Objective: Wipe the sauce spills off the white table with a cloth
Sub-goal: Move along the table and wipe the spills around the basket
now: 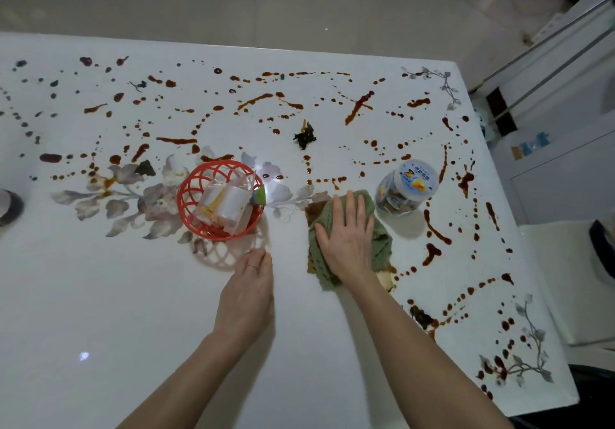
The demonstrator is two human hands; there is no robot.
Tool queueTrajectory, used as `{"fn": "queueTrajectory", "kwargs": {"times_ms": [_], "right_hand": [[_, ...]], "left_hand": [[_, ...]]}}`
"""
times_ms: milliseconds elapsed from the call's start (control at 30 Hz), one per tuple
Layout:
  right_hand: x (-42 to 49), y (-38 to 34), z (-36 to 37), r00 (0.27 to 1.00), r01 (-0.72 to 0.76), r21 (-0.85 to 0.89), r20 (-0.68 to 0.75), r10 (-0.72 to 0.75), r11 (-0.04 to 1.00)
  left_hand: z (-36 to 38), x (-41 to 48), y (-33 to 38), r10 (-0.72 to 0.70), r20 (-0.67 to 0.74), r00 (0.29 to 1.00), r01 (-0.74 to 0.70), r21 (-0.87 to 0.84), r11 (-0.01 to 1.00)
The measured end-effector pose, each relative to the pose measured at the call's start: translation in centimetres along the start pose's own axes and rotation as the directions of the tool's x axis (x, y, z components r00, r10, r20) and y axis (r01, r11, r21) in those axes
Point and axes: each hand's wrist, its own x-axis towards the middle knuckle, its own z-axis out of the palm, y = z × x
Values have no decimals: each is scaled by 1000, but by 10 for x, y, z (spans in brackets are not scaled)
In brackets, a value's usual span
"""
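Two bare hands work near the middle of the white table (pixel 133 295). The right hand (pixel 346 235) lies flat, fingers straight, pressing the green cloth (pixel 382 244) onto the surface. The left hand (pixel 248 292) rests beside it, toward the near edge, with relaxed fingers and nothing in its grasp. The cloth is soft, crumpled and stained brown along its left border. It sits between a red lattice basket (pixel 179 195) and a round, clear, lidded jar (pixel 404 185).

Glossy reddish-brown sauce spills (pixel 436 232), in drops, dotted trails and streaks, cover the far half and the right edge; the near left part shows none. A good stroke probably needs even palm pressure, travel from soiled toward wiped ground, and refolding to a fresh face once the cloth is soaked. The jar is best lifted, not skirted. The hard, shiny top should release sauce readily, though thick streaks may smear.
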Motion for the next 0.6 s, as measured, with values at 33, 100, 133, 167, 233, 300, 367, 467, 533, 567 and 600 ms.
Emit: {"fn": "queueTrajectory", "kwargs": {"times_ms": [33, 100, 133, 167, 233, 300, 367, 467, 533, 567, 600], "right_hand": [[6, 1, -2, 1000, -4, 9, -6, 4, 1000], [12, 3, -3, 1000, 0, 35, -29, 1, 999], [12, 4, -3, 999, 0, 49, -39, 2, 999], [8, 5, -2, 999, -4, 69, -47, 7, 998], [-2, 8, 0, 998, -14, 115, -63, 21, 993], [-19, 12, 3, 996, -19, 140, -83, 31, 990], [-37, 16, 9, 994, -15, 150, -108, 32, 989], [-43, 21, 16, 990, -1, 156, -141, 24, 988], [-29, 18, 14, 990, -8, 164, -136, 31, 986], [-20, 16, 12, 991, -17, 170, -130, 39, 985], [-15, 15, 11, 991, -32, 170, -126, 54, 985]], "left_hand": [[0, 0, 0, 6, 0, 1000, -6, -2, 1000], [0, 0, -1, 12, 4, 1000, -12, -4, 1000], [0, 0, -1, 13, 7, 1000, -13, 2, 1000], [0, -1, -1, 13, 9, 1000, -13, 8, 1000], [0, -2, -1, 10, 5, 1000, -10, 5, 1000], [-1, -2, 1, 10, 5, 1000, -10, -14, 1000], [0, -2, 2, 9, -1, 1000, -9, -29, 1000], [1, -2, 1, 4, -9, 1000, -5, -58, 998], [2, -3, 1, 10, -12, 1000, -10, -55, 998], [2, -2, 1, 13, -16, 1000, -14, -54, 998], [4, -3, 2, 14, -17, 1000, -15, -51, 999]]}}
